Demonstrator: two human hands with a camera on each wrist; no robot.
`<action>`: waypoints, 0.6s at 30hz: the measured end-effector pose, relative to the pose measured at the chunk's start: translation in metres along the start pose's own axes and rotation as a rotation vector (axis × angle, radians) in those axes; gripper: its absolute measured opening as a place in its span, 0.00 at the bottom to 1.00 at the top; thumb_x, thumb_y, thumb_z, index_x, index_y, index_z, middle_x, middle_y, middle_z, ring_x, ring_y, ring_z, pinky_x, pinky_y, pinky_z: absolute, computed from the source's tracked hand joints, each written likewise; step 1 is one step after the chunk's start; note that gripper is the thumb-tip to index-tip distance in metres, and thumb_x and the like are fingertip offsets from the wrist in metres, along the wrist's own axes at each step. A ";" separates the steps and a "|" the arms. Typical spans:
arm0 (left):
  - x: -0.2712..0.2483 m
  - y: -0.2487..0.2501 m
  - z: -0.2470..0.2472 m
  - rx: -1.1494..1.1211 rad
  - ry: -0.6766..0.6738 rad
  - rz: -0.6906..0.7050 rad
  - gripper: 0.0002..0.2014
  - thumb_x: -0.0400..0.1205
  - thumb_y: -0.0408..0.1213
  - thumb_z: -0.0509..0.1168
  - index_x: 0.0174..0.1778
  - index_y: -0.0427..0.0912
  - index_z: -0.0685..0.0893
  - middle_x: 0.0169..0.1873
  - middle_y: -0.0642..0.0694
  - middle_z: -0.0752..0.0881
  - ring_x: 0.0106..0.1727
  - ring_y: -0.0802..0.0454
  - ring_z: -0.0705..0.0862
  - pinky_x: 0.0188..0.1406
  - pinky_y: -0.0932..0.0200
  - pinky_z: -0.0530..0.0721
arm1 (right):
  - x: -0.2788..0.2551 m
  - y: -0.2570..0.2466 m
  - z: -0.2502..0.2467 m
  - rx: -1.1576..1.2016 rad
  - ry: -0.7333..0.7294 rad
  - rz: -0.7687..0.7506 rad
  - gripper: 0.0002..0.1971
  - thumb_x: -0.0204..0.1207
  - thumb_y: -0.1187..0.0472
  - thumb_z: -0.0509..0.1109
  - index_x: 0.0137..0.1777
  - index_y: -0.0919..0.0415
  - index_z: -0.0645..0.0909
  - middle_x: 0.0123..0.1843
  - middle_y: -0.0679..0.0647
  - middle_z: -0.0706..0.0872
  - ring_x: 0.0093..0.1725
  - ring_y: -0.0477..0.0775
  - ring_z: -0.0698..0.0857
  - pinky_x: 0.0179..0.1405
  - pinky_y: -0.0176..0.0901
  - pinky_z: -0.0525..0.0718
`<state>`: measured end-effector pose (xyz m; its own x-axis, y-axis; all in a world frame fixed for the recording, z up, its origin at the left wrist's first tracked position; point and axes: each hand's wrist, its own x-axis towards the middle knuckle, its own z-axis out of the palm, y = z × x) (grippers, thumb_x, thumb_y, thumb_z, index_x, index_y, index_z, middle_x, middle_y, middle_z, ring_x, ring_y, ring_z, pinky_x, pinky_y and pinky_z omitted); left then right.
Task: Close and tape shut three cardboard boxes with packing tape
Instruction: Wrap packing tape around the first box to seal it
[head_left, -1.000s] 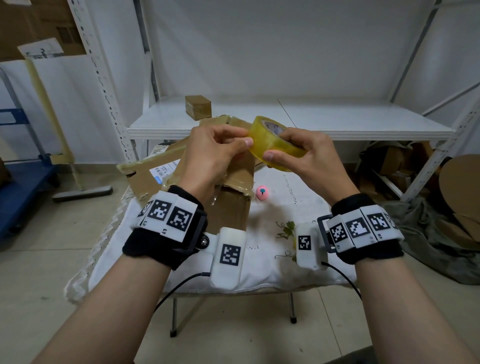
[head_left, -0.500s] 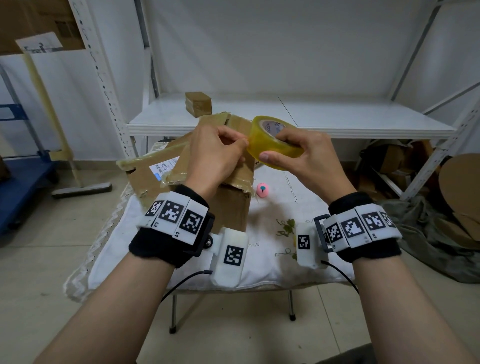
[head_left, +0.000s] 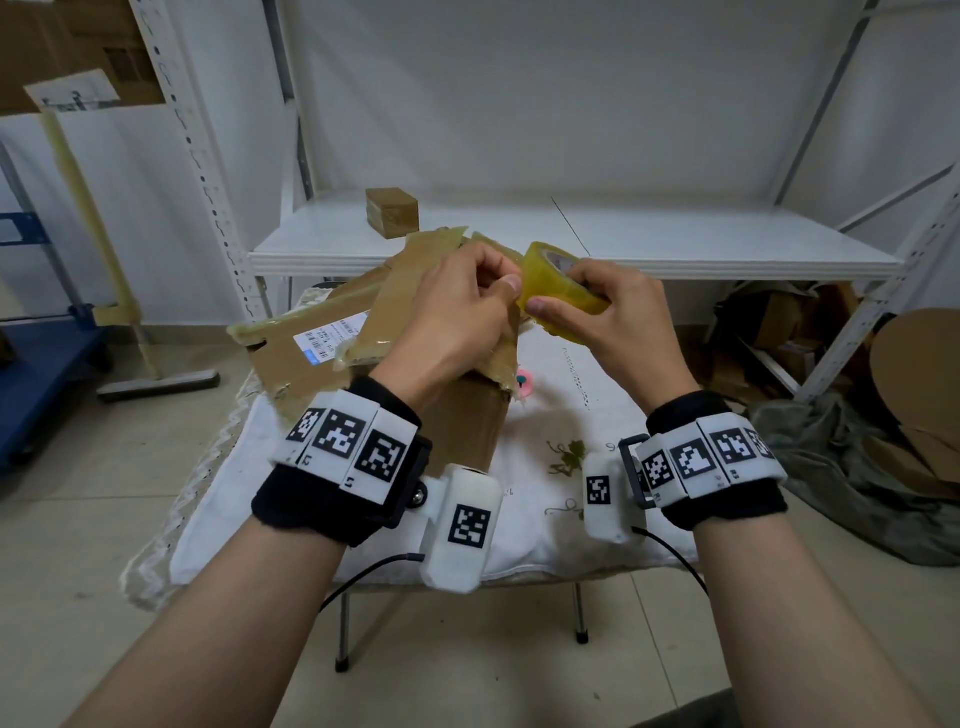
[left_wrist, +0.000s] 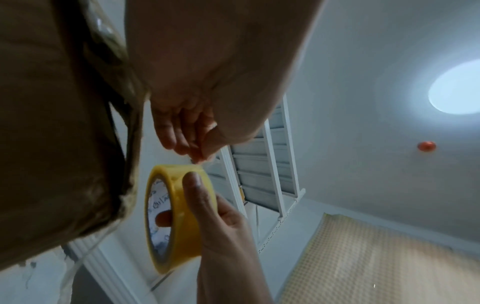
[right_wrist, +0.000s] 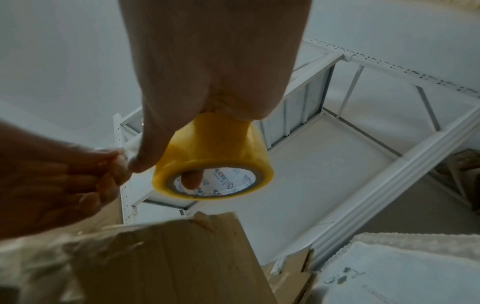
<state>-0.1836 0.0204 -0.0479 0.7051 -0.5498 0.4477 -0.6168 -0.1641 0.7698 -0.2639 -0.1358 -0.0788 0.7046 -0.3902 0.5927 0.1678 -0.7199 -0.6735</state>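
Note:
My right hand (head_left: 602, 312) grips a yellow roll of packing tape (head_left: 558, 291), thumb on its outer face and a finger through the core (right_wrist: 192, 181). My left hand (head_left: 467, 306) pinches at the roll's edge (left_wrist: 197, 162) with thumb and fingertips, where the tape end seems to be. Both hands hover above an open cardboard box (head_left: 374, 343) with raised flaps, which stands on the small table (head_left: 571, 426). A small taped box (head_left: 392, 212) sits on the white shelf behind.
White metal shelving (head_left: 571, 244) stands behind the table. A pink round object (head_left: 525, 382) lies on the tablecloth beside the box. Cardboard scraps and a grey cloth (head_left: 841, 467) lie on the floor at right; a blue cart (head_left: 41, 364) is at left.
Both hands with the tape roll have dropped slightly and moved closer to the box flaps. The left fingers have curled tighter at the roll's edge.

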 end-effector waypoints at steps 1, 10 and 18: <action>0.000 0.002 -0.002 0.017 0.017 0.031 0.03 0.86 0.36 0.65 0.48 0.46 0.84 0.38 0.57 0.82 0.36 0.65 0.77 0.33 0.78 0.73 | 0.001 -0.001 -0.001 0.000 0.018 -0.006 0.23 0.71 0.44 0.82 0.41 0.67 0.84 0.37 0.68 0.83 0.39 0.68 0.80 0.34 0.59 0.81; 0.026 -0.003 -0.034 -0.092 -0.052 -0.161 0.09 0.86 0.34 0.65 0.40 0.48 0.81 0.41 0.51 0.84 0.44 0.57 0.81 0.39 0.62 0.74 | 0.008 -0.019 0.017 -0.096 0.106 -0.073 0.18 0.69 0.37 0.80 0.41 0.48 0.79 0.39 0.46 0.81 0.44 0.49 0.73 0.49 0.46 0.68; 0.049 0.001 -0.077 -0.310 -0.271 -0.410 0.11 0.89 0.30 0.58 0.42 0.44 0.79 0.33 0.47 0.82 0.33 0.53 0.84 0.46 0.42 0.84 | 0.021 -0.047 0.053 -0.024 0.133 0.045 0.20 0.69 0.37 0.79 0.55 0.48 0.88 0.56 0.53 0.87 0.62 0.52 0.71 0.74 0.58 0.68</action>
<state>-0.1228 0.0562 0.0097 0.7249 -0.6886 -0.0163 -0.1523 -0.1833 0.9712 -0.2205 -0.0799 -0.0575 0.6128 -0.4939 0.6168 0.1208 -0.7129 -0.6908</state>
